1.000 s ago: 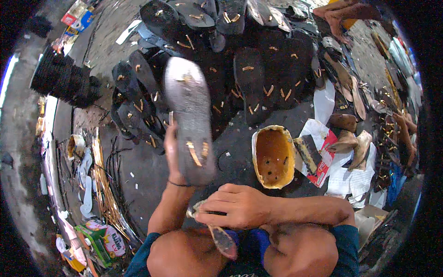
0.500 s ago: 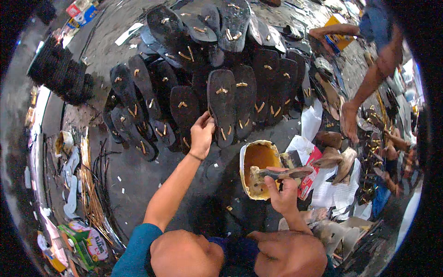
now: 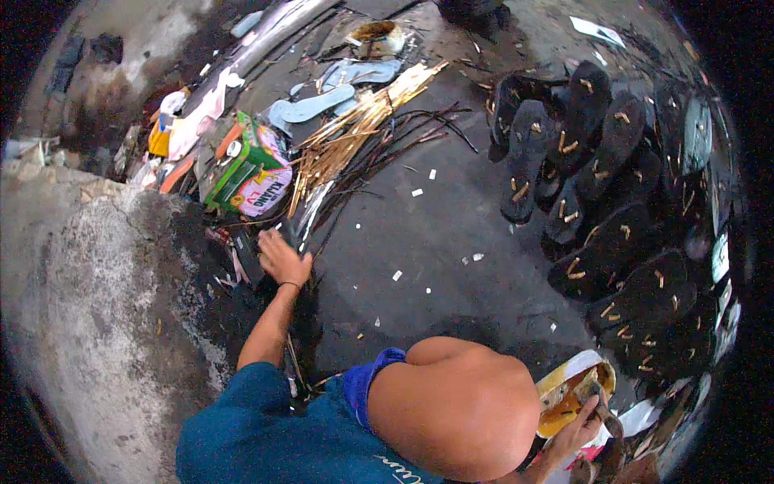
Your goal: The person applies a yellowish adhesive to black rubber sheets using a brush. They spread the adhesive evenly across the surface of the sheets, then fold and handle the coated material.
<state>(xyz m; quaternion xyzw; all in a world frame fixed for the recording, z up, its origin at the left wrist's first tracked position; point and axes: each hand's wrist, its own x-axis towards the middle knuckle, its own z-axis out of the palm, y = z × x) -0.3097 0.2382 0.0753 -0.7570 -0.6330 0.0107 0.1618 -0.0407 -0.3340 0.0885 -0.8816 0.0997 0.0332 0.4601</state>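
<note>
My left hand [image 3: 282, 260] reaches to the far left, fingers stretched out, beside a dark strip of scraps at the foot of a green, white and pink can [image 3: 251, 173]. I see nothing held in it, though the fingertips are partly lost against the dark scraps. At the lower right, my right hand [image 3: 574, 434] grips a glue-caked brush [image 3: 593, 387] by its dark handle. The brush rests over a cut-open white tub [image 3: 595, 360] with amber glue inside. My bent knee stands just left of the tub.
Dark sandal soles [image 3: 528, 153] with pale strap ends sticking out lie in rows on the right. Thin sticks [image 3: 355, 133] spread from the can, beside grey-blue sole pieces [image 3: 318, 105]. A rough concrete block [image 3: 89, 306] fills the left side.
The view has swung left. My left hand has left the dark sole it was touching and moved to the scraps by the can. The right hand still holds the brush at the tub.
</note>
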